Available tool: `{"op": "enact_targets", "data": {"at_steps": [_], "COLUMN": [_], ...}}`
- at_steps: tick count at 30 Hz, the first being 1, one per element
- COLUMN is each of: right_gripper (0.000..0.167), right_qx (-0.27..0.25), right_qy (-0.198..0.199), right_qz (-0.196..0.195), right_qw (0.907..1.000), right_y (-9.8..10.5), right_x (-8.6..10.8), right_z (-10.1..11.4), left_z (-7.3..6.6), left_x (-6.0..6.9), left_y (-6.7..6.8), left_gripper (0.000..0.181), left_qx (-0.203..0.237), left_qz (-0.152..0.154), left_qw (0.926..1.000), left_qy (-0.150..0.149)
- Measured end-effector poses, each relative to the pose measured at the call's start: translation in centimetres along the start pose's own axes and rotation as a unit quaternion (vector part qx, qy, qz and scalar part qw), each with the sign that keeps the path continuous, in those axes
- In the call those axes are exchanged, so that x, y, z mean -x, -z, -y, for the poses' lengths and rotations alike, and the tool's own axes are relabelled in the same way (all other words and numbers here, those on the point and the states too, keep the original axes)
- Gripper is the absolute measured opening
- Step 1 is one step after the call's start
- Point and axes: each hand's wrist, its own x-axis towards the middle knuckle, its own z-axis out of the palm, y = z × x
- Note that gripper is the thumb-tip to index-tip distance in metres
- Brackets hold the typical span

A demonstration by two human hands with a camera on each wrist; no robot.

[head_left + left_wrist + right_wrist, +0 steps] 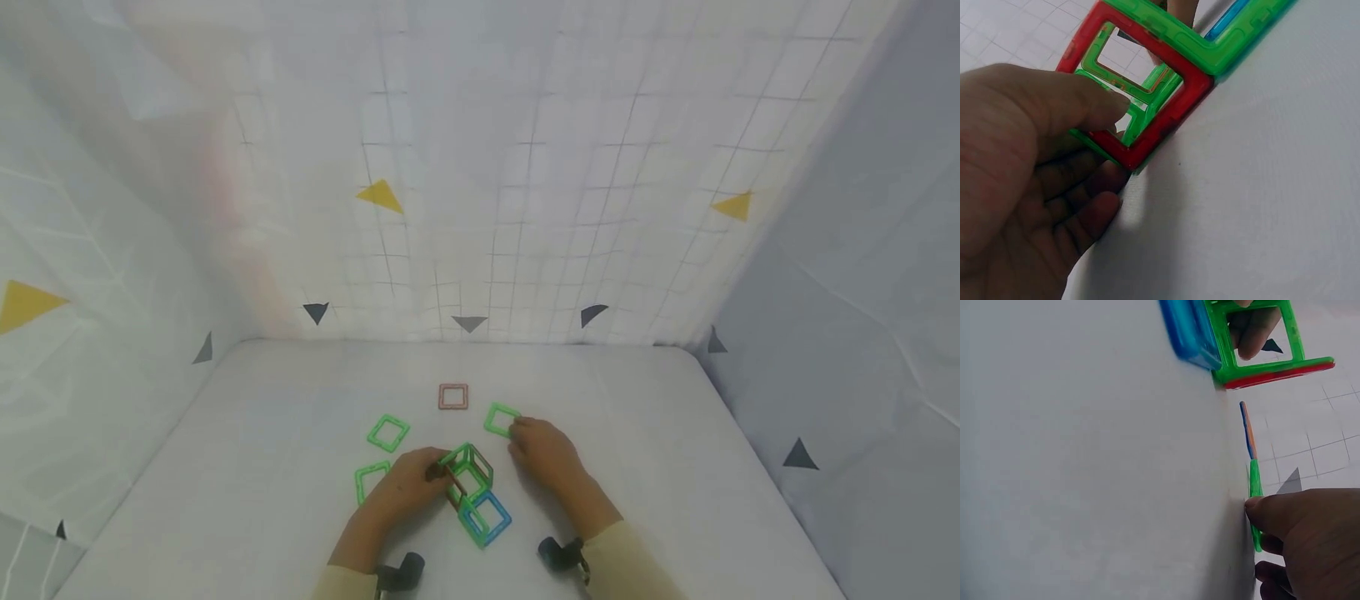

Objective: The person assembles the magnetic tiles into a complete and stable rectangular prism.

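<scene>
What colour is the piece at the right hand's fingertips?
Green; the square frame shows best in the head view.

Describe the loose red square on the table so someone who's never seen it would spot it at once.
On the white table, look past the joined cluster of frames, toward the far edge. The red square lies flat there near the middle, a hollow frame touching no other frame. The other loose frames are all green; this alone is red.

There are three separate green squares [377, 427], one separate red square [453, 407], one joined cluster [476, 498] and three yellow triangles [384, 197]
</scene>
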Motion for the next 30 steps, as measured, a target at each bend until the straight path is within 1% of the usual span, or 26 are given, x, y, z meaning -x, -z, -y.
{"op": "enact_targets", "data": {"at_steps": [6,15,22,25,28,30], "right_gripper": [0.027,0.027,0.026,0.023,0.020,0.023], "right_qx": [-0.008,-0.047,-0.060,-0.065,-0.076,-0.081], "right_qy": [-0.014,-0.039,-0.072,-0.072,-0.063,-0.053], "right_qz": [-0.007,-0.030,-0.024,-0.027,-0.043,-0.055], "right_qw": [0.9998,0.9977,0.9953,0.9949,0.9942,0.9938], "right_y": [0.1,0.2,0.2,0.2,0.1,0.1], "right_x": [1.3,4.0,5.0,5.2,5.4,5.5], "right_z": [0.0,-0.1,-0.2,-0.5,-0.8,-1.1], "left_z": [0.0,0.3,0.4,0.3,0.3,0.4], "left_x": [0.0,-0.1,0.0,0.0,-0.1,-0.1], "left_y": [0.0,-0.1,-0.2,-0.2,-0.1,-0.1], "left_gripper": [0.035,0.035,0.036,0.036,0.036,0.036], "left_qx": [-0.004,-0.004,-0.009,-0.007,-0.006,-0.008], "left_qz": [-0.003,-0.003,-0.005,-0.004,-0.002,-0.002], "left_qw": [1.0000,1.0000,0.9999,0.9999,0.9999,0.9999], "left_qy": [-0.005,-0.001,-0.007,-0.013,-0.015,-0.013]}}
